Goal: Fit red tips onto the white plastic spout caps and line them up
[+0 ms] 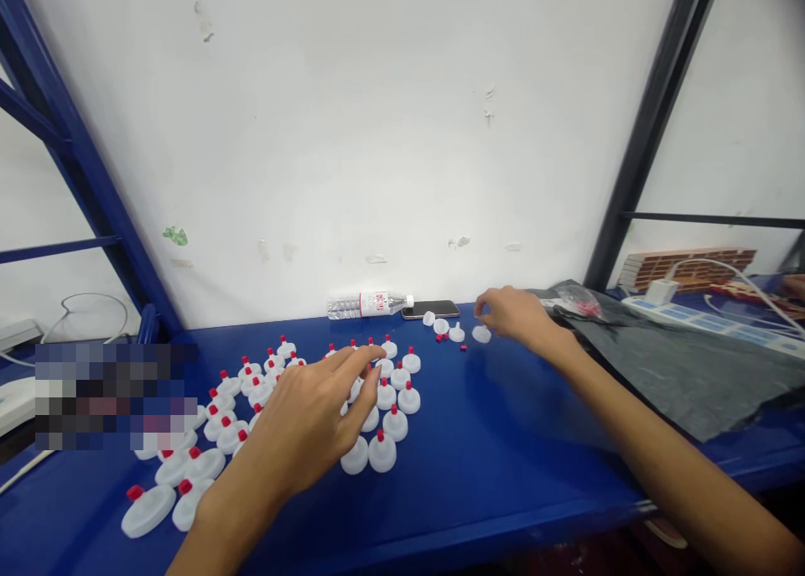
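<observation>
My left hand point(327, 400) hovers over the rows of white caps, palm down. Its thumb and index finger are apart, their tips beside a white cap point(384, 368) near the right of the rows. Many of these round, translucent caps, such as one in front point(382, 454), stand with red tips upward; some are hidden behind my hand. Farther back, my right hand point(509, 314) has its fingers curled down at a white cap point(481, 334) that shows no red tip. Next to it lie a few bare white caps point(457, 333) and small red tips point(464, 348).
A clear plastic bottle point(371, 304) lies along the wall beside a phone point(431, 309). Black plastic sheeting point(672, 375) and a power strip point(710, 324) occupy the right side. Blue metal posts point(81, 157) rise at the left, above the blue table point(490, 442).
</observation>
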The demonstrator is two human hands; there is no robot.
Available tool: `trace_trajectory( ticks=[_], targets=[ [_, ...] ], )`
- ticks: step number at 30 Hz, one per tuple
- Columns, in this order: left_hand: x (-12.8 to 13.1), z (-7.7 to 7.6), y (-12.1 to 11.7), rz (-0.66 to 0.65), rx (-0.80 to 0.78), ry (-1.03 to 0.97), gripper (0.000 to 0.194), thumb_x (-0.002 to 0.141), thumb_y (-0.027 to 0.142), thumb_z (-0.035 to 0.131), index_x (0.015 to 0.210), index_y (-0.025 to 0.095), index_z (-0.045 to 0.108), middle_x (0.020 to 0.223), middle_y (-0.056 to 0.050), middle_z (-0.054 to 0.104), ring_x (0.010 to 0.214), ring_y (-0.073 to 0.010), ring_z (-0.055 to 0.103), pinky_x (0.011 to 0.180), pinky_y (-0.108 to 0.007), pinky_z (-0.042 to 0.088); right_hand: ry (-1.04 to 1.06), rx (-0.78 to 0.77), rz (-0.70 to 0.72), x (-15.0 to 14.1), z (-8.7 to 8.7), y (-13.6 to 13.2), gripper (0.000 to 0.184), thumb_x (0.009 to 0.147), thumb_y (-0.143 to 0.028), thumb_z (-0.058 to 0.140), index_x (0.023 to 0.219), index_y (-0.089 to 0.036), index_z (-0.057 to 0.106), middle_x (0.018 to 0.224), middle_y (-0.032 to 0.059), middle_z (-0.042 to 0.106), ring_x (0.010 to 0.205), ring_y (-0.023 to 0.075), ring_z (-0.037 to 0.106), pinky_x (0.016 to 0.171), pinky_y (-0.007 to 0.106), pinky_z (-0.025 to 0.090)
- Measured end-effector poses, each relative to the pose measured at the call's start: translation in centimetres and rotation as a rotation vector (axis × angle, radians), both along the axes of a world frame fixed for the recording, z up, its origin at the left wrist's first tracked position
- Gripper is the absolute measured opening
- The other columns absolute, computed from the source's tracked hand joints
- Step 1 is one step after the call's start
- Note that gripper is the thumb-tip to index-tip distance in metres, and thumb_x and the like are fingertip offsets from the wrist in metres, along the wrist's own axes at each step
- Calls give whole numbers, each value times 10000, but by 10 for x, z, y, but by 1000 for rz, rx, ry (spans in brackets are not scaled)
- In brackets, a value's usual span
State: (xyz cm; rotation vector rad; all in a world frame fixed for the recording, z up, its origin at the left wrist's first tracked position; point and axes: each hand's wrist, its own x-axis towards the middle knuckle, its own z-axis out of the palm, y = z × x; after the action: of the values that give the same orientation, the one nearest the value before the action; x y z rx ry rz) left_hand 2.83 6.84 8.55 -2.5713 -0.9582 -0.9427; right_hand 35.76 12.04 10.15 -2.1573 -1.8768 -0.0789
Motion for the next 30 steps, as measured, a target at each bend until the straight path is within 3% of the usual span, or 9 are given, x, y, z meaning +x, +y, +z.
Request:
trace_trajectory(
  ticks=[3, 8, 11, 14, 17, 20, 23, 27, 30],
  targets=[
    [0, -1, 0, -4, 27, -12, 300, 1036, 301, 486, 1295, 233, 623, 1058, -21, 768, 705, -190, 721, 580, -310, 491, 225, 81, 161, -11, 12, -8, 200, 923, -288, 613, 1048, -209, 747, 820, 54, 780, 655, 178, 705, 672, 288, 509],
    [0, -3, 2, -37, 66, 33, 538, 992, 413, 599, 1477, 215, 477, 1308, -84, 693, 891, -251, 756, 753, -392, 593, 837, 117, 595, -60, 11, -29, 300, 842, -451, 741, 991, -191, 743, 785, 56, 768, 502, 121, 607, 534, 266, 480],
    [0, -4, 4, -76, 102, 43, 449, 998, 398, 598, 1404, 214, 544, 1248, -85, 716, 897, -255, 760, 734, -385, 605, 991, 30, 720, -88, -1, -39, 256, 846, -437, 752, 950, -203, 747, 614, 2, 692, 467, 100, 563, 508, 245, 447],
    [-1, -5, 6, -129, 115, 4, 311, 1013, 356, 578, 1296, 231, 613, 1184, -63, 739, 914, -232, 759, 620, -297, 578, 1033, -42, 768, -97, -9, -41, 279, 859, -469, 738, 995, -225, 745, 541, -26, 635, 464, 108, 565, 474, 232, 405],
    [-1, -6, 7, -87, 130, 28, 296, 1022, 318, 554, 1286, 207, 624, 1202, -74, 731, 835, -205, 754, 572, -275, 542, 852, -30, 725, -86, -8, -36, 334, 925, -498, 647, 1121, -240, 728, 713, 18, 735, 534, 133, 632, 523, 255, 439],
    [-2, -6, 8, 20, 169, 73, 349, 1026, 316, 531, 1337, 178, 605, 1234, -88, 712, 599, -152, 688, 512, -297, 497, 310, 124, 405, -63, -5, -27, 272, 1000, -396, 543, 1094, -238, 744, 947, 66, 776, 718, 181, 698, 655, 293, 461],
    [-4, -5, 7, 66, 180, 86, 363, 1031, 316, 514, 1352, 172, 603, 1245, -83, 699, 480, -113, 598, 470, -305, 455, -96, 52, 112, -41, -7, -16, 178, 952, -295, 611, 1004, -230, 768, 959, 88, 774, 887, 255, 705, 682, 303, 431],
    [-4, -5, 6, 55, 162, 92, 338, 1043, 335, 489, 1310, 185, 631, 1238, -77, 702, 473, -106, 590, 476, -299, 453, -136, -88, 56, -23, -20, -3, 144, 813, -299, 786, 908, -191, 778, 951, 127, 766, 888, 303, 710, 662, 304, 425],
    [-3, -4, 6, 61, 130, 76, 338, 1040, 359, 501, 1316, 207, 625, 1257, -63, 714, 532, -136, 655, 516, -311, 495, -134, -127, 88, -22, -30, 2, 71, 812, -216, 774, 871, -177, 770, 926, 135, 765, 884, 308, 716, 666, 305, 419]
  ],
)
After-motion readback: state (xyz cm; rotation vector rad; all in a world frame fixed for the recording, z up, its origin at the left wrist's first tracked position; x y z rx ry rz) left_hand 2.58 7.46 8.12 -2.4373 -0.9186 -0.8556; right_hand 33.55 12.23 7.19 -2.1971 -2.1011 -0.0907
